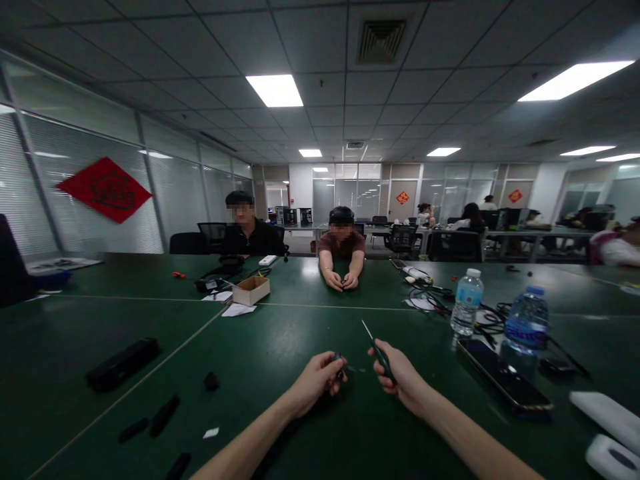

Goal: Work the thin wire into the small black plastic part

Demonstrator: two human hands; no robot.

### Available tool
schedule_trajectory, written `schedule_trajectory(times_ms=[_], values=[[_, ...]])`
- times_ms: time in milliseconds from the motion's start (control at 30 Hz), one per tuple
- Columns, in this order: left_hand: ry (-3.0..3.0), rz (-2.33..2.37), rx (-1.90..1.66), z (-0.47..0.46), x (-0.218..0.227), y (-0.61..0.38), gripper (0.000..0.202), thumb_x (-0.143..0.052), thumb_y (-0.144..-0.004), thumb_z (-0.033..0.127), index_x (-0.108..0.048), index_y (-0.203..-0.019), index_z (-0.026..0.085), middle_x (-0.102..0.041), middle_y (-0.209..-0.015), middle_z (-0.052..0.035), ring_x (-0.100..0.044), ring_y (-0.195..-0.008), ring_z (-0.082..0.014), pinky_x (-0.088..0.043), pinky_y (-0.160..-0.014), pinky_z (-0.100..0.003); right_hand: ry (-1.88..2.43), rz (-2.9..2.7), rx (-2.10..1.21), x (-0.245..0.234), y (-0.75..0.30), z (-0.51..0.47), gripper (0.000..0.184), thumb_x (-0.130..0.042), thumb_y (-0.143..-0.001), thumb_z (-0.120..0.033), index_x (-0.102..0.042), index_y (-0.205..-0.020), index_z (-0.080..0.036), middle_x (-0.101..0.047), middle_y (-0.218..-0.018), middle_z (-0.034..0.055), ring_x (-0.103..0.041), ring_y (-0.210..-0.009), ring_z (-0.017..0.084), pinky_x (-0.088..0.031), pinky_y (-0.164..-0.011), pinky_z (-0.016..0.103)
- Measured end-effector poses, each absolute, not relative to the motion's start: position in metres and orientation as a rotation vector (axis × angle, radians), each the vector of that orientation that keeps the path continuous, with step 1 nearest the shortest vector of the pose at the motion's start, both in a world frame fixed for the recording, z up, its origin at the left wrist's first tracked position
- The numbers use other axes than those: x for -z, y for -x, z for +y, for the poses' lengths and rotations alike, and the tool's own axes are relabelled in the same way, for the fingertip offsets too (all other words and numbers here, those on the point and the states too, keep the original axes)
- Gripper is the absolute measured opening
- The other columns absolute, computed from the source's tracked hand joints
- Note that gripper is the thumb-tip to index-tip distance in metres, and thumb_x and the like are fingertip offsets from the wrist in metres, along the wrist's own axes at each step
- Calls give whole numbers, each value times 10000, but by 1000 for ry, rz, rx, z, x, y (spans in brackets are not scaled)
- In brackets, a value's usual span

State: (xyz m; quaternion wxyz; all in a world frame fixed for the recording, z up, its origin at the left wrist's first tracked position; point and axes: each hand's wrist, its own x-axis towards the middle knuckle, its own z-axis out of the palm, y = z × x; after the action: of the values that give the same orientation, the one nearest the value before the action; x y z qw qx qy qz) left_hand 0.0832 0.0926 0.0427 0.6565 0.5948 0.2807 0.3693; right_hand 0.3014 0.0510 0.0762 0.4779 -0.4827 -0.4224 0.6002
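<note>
My left hand (315, 383) pinches a small dark part (339, 366) between its fingers; the part is too small to identify. My right hand (397, 377) grips a screwdriver (382, 359) with a dark handle, its thin metal shaft pointing up and left towards the far side of the table. The shaft tip stands apart from the small part. On the dark green table (295, 347), several black plastic pieces (165, 415) lie to the left of my hands, near a scrap of white paper (211, 433).
A dark smartphone (505, 375) and two water bottles (527, 320) stand to my right, among black cables (430, 299). White objects (605, 420) sit at the right edge. Across the table are a cardboard box (251, 290) and two seated people (343, 241).
</note>
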Motion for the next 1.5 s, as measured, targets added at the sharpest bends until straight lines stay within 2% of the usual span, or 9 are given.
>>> schedule_trajectory(times_ms=[133,233,300,467,833,1033,1200,1500], values=[[-1373,637,-826,88,-48,-82,385,-584,-859,479,-571,-1019,129,-620,-800,-49,-508,-556,-76,-356,-501,-190,1406,-1520,-962,-56,-341,44,424,-404,-926,-574,-593,-905,-194,-501,-609,-31,-461,-508,118,-350,-480,231],[-1403,636,-832,85,-51,-83,385,-594,-854,477,-574,-1033,137,-620,-841,-60,-517,-581,-83,-370,-518,-197,1464,-1758,-706,-51,-346,35,410,-380,-943,-557,-620,-945,-224,-618,-779,14,-568,-666,164,-427,-600,273],[-1421,646,-848,84,-52,-84,378,-599,-852,470,-575,-1032,138,-618,-856,-64,-514,-579,-82,-374,-518,-199,1492,-1900,-589,-53,-341,27,396,-376,-950,-544,-628,-975,-239,-649,-858,25,-600,-752,186,-438,-653,285],[-1461,655,-844,82,-52,-84,363,-597,-857,450,-579,-1044,140,-615,-876,-65,-510,-589,-82,-389,-533,-201,1502,-2117,-348,-63,-326,13,322,-408,-956,-476,-626,-971,-240,-657,-792,12,-611,-719,179,-419,-688,287],[-1482,687,-869,78,-54,-86,472,-637,-783,550,-630,-1009,136,-587,-860,-51,-509,-616,-98,-408,-557,-209,1394,-2215,-234,-65,-324,7,274,-419,-965,-421,-608,-1038,-236,-648,-858,19,-599,-740,173,-429,-704,278],[-1535,709,-808,77,-56,-85,483,-604,-802,558,-639,-1026,133,-603,-885,-63,-528,-639,-111,-417,-576,-215,1337,-2193,-270,-63,-326,8,286,-434,-956,-417,-618,-1086,-240,-638,-910,48,-584,-771,195,-444,-729,307],[-1606,705,-744,77,-55,-84,476,-586,-824,535,-638,-1064,128,-617,-891,-66,-546,-660,-123,-422,-591,-228,1306,-2186,-325,-65,-325,7,262,-472,-935,-408,-638,-1060,-249,-646,-882,44,-580,-761,199,-442,-727,311],[-1450,712,-841,83,-48,-86,465,-603,-819,530,-628,-1048,125,-578,-815,-31,-509,-588,-87,-401,-550,-212,1318,-2202,-258,-65,-325,7,235,-501,-923,-402,-658,-976,-235,-653,-822,26,-586,-714,181,-425,-694,287]])
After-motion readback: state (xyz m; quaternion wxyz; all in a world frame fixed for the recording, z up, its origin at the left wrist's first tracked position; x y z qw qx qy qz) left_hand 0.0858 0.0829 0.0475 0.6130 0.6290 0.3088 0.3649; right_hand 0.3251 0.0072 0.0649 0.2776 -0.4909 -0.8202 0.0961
